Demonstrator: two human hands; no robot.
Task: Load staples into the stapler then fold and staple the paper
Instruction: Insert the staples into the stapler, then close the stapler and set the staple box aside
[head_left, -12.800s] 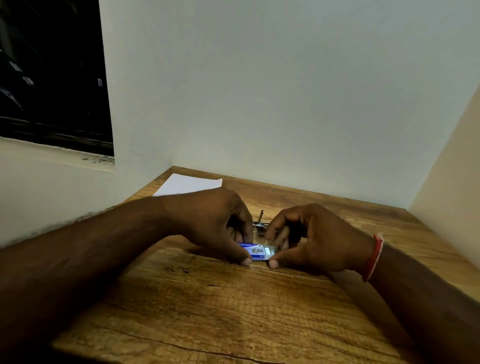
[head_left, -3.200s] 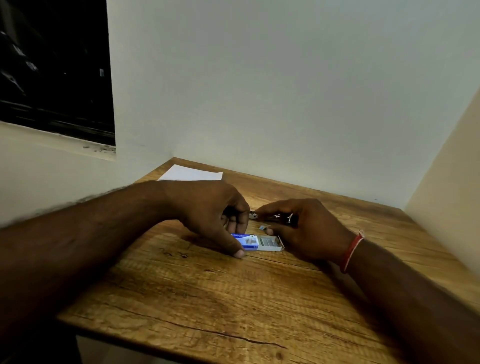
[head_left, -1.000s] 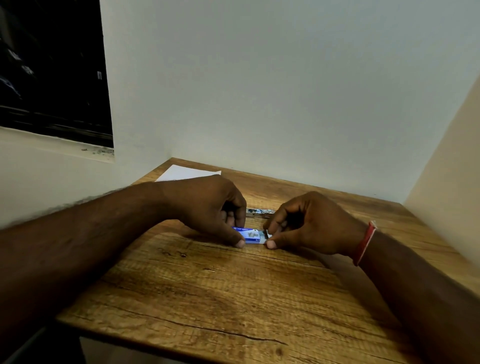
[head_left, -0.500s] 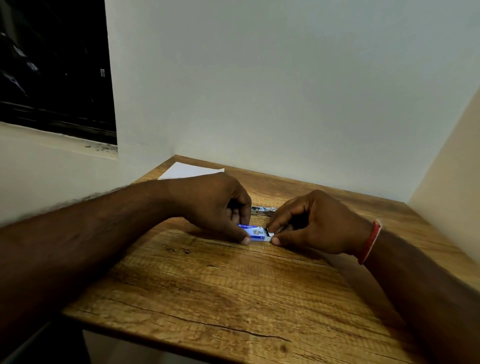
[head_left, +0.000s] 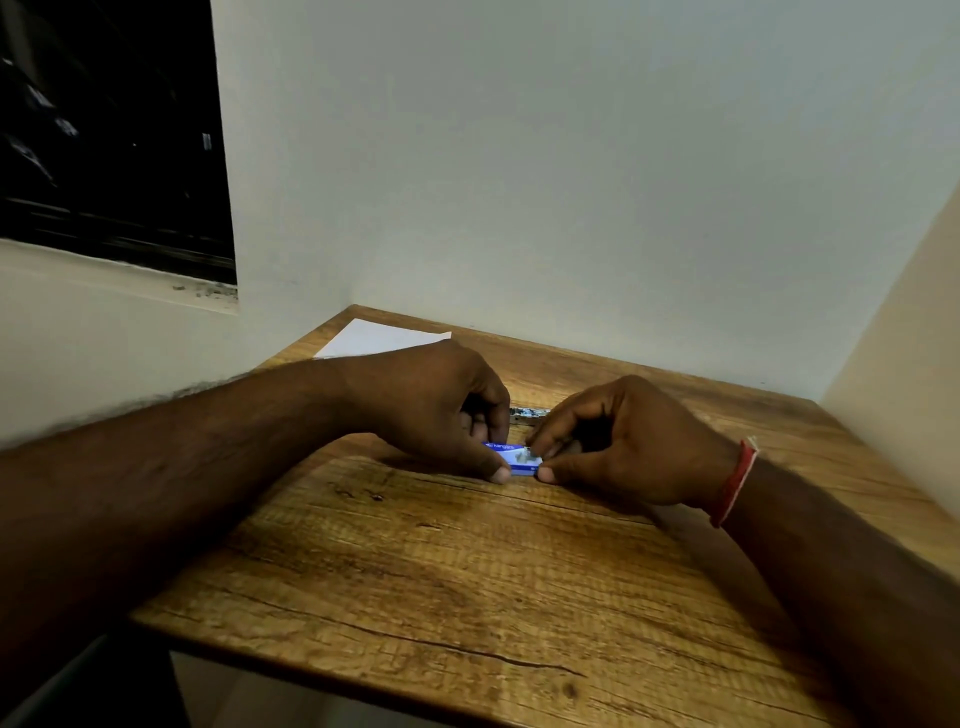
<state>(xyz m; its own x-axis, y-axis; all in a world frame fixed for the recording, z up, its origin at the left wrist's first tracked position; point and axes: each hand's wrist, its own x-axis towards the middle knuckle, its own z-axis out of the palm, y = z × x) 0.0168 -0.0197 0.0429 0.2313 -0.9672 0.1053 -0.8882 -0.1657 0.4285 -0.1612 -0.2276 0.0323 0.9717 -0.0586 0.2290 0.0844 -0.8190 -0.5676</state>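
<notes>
We have both hands down on the table (head_left: 467, 582), meeting at the middle. Between them lies the staple box (head_left: 511, 457), small and blue, flat on the wood. Our left hand (head_left: 431, 410) pinches its left end, thumb at the near edge and fingers curled over the far side. Our right hand (head_left: 623, 447) pinches the right end the same way, thumb tip touching the near corner and forefinger on top. So each hand is closed on the box, and the two thumbs sit just apart along its front edge. We cannot tell whether the box's tray is pushed fully in.

Just behind the hands, in the gap between them, a bit of the metal stapler (head_left: 529, 413) shows on the table; most of it is hidden by our fingers. The paper (head_left: 379, 340) lies flat in the far left corner, well apart from the box, partly behind our left wrist. A red band (head_left: 735, 483) circles our right wrist.
</notes>
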